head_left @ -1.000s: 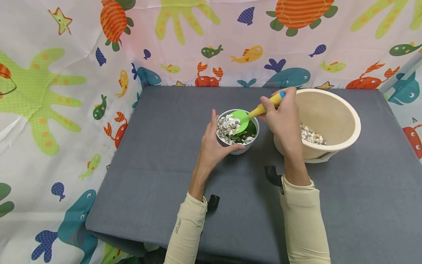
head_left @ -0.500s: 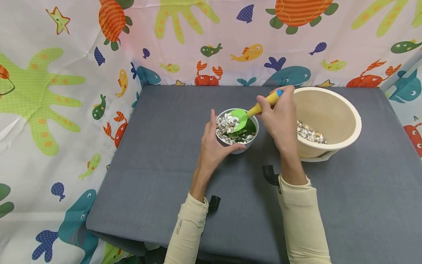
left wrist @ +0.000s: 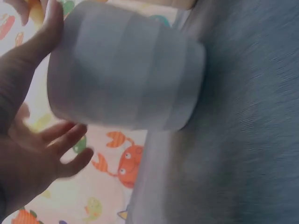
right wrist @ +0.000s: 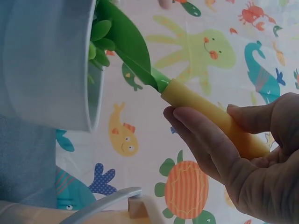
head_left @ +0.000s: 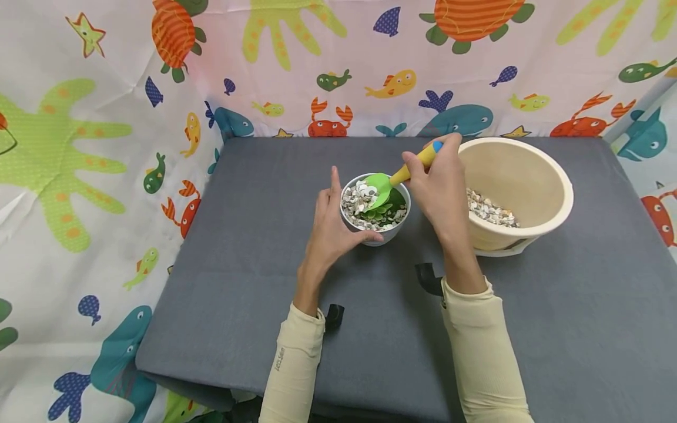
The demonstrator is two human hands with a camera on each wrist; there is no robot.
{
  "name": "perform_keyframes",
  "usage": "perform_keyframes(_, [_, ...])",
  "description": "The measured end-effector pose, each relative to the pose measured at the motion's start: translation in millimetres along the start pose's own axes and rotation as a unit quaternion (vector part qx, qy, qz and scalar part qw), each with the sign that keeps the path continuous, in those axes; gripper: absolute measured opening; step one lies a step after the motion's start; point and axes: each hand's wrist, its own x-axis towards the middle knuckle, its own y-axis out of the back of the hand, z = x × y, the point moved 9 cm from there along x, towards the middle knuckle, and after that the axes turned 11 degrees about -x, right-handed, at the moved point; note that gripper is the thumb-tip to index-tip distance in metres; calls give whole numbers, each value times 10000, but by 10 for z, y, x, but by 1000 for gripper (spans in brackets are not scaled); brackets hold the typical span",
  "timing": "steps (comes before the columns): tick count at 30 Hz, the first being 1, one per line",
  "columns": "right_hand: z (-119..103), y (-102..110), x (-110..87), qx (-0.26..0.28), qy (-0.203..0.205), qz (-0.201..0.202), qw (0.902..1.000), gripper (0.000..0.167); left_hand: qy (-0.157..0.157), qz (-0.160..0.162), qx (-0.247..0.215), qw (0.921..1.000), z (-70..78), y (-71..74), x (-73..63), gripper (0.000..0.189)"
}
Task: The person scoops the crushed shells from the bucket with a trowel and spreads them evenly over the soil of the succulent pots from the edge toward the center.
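A small white pot stands on the grey table, with pale gravel heaped at its left and a green succulent on the right. My left hand holds the pot from the left, thumb along its near side and index finger raised off it. In the left wrist view, the pot shows its smooth outer wall. My right hand grips the yellow handle of a toy shovel. Its green blade tilts down inside the rim, over gravel and leaves. In the right wrist view, fingers and thumb pinch the handle.
A large cream tub with more pale gravel inside stands right of the pot, just behind my right hand. A grey cloth covers the table. A sea-animal curtain hangs behind and to the left.
My right hand has moved slightly left, with the shovel blade still inside the pot. The left index finger has lifted away from the pot. The whole view has shifted a little.
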Motion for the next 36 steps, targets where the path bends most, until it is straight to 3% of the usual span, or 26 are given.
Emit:
perform_keyframes(4, [-45,-36,-17,-143,113,-77,9998,44,130,-666,-538,9962,-82,-45,82,155])
perform_keyframes(7, [-70,-63,-32,-147,194,-135,9996,44,329,-781,-831,9929,-139,-59,84,154])
perform_keyframes(16, [-157,-77,-90,-275,478,-138,9984,45,565,-277,-671,9958,-141,-50,14,152])
perform_keyframes(24, [-185,-77,-107,-299,600,47,9977,44,457,177,1,9988,-82,-69,-13,156])
perform_keyframes(30, [-203,-72,-121,-309,627,137,9975,42,436,538,509,9963,-38,-101,-38,158])
perform_keyframes(34, [-208,-60,-132,-356,585,171,9975,42,443,583,720,9947,-17,-102,-65,159])
perform_keyframes(36, [-205,-55,-135,-373,569,157,9976,43,462,448,780,9949,-15,-97,-65,159])
